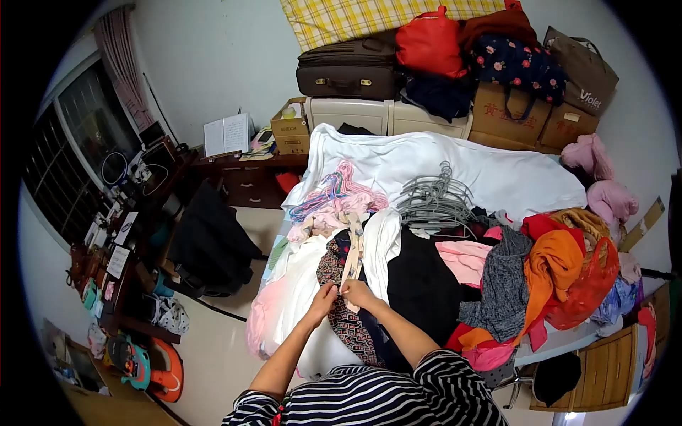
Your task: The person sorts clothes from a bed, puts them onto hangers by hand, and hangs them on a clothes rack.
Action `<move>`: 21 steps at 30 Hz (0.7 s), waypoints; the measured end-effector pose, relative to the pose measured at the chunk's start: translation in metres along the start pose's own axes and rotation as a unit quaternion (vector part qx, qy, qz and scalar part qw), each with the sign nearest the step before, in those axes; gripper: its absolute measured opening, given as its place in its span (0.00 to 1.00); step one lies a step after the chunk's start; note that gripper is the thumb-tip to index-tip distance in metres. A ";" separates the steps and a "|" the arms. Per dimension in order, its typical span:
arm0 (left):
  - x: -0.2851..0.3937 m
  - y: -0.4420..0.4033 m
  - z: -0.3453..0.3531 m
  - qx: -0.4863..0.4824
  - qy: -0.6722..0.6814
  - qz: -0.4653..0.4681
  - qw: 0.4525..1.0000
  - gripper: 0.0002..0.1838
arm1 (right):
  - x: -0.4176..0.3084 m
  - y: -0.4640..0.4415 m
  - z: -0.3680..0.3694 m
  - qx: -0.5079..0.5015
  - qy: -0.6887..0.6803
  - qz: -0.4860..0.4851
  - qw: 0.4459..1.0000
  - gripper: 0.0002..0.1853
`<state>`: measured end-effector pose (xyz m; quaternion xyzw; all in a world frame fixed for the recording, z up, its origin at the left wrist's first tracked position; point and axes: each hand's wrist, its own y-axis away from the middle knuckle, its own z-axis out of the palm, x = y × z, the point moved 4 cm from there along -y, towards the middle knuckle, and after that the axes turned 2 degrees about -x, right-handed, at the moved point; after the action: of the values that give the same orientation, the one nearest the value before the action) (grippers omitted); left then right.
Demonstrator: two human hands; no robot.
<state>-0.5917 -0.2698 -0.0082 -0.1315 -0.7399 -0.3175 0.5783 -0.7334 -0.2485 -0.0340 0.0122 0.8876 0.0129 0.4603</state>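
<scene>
My left hand (pixel 325 297) is closed on the edge of a dark patterned garment (pixel 349 330) on the bed. Close to its right, my right hand (pixel 355 292) pinches cloth where a beige patterned strip (pixel 353 248) meets that garment. The strip runs up from my right hand toward pink cloth (pixel 323 219). White garments (pixel 298 284) lie left of my hands, and a white one (pixel 383 238) and a black one (pixel 423 284) lie to the right. Grey hangers (pixel 435 201) and striped pink and blue hangers (pixel 337 192) are piled farther up the bed.
A heap of orange (pixel 554 263), red and grey clothes covers the bed's right side. White bedding (pixel 440 156) spans the back. Behind it stand a suitcase (pixel 346 74) and cardboard boxes (pixel 506 117). A chair with dark cloth (pixel 209 238) and a desk are at left.
</scene>
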 end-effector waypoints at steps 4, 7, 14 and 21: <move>0.012 -0.001 -0.009 -0.025 0.140 -0.090 0.986 0.30 | -0.050 0.023 -0.019 -0.117 -0.338 0.018 0.934 0.05; 0.011 -0.009 -0.006 -0.168 0.425 -0.115 0.882 0.33 | -0.131 0.082 -0.039 -0.372 -0.345 -0.106 0.855 0.07; 0.063 0.003 0.011 -0.097 0.212 -0.012 0.972 0.18 | -0.098 0.093 -0.017 -0.408 -0.305 -0.022 0.860 0.15; 0.071 0.039 0.025 -0.140 -0.160 0.288 0.934 0.17 | -0.049 0.064 -0.046 -0.083 -0.494 0.123 0.857 0.23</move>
<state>-0.6098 -0.2363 0.0676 -0.4676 -0.7010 -0.2125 0.4947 -0.7424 -0.1871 0.0342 0.0874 0.5303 0.1351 0.8324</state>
